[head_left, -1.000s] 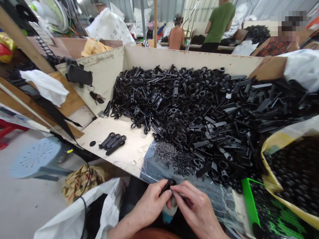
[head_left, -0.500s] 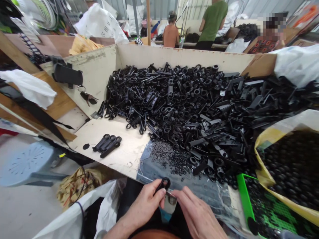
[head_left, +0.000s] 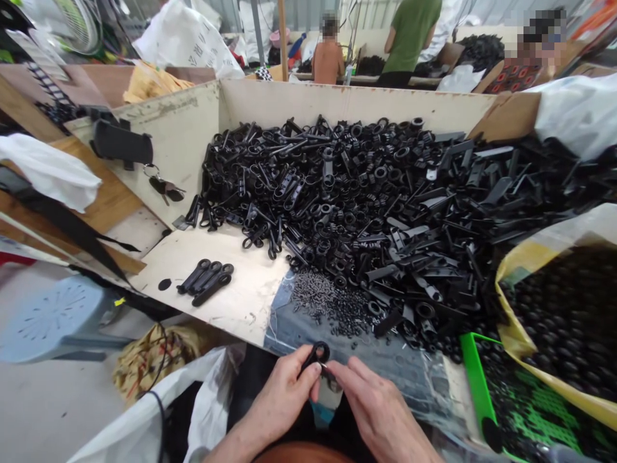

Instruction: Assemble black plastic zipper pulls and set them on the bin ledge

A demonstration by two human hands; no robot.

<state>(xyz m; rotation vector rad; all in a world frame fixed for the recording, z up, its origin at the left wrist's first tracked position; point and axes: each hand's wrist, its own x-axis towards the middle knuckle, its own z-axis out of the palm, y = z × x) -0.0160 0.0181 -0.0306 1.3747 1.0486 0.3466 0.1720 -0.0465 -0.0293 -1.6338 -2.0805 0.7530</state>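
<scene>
My left hand [head_left: 284, 389] is closed on a black plastic part with a ring end [head_left: 319, 352], held just off the table's front edge. Fingers of my right hand [head_left: 369, 395] are pinched together close beside that ring, at a small shiny piece too small to name. Beyond both hands a heap of tiny metal and black bits [head_left: 321, 296] lies on a blue-grey sheet [head_left: 294, 328]. To the left, several black ring-ended parts [head_left: 205, 280] lie in a row on the bare board, with a black disc [head_left: 164, 284] beside them.
A large pile of black plastic parts [head_left: 328, 180] fills the walled table. At right stand a green basket [head_left: 475, 379] and a yellow-edged bag [head_left: 511, 334] of black balls. A blue stool [head_left: 53, 315] is at left. Several people are farther back.
My right hand's fingertips have come slightly closer to the ring end of the part in my left hand. The view has shifted a little; the left hand keeps its grip.
</scene>
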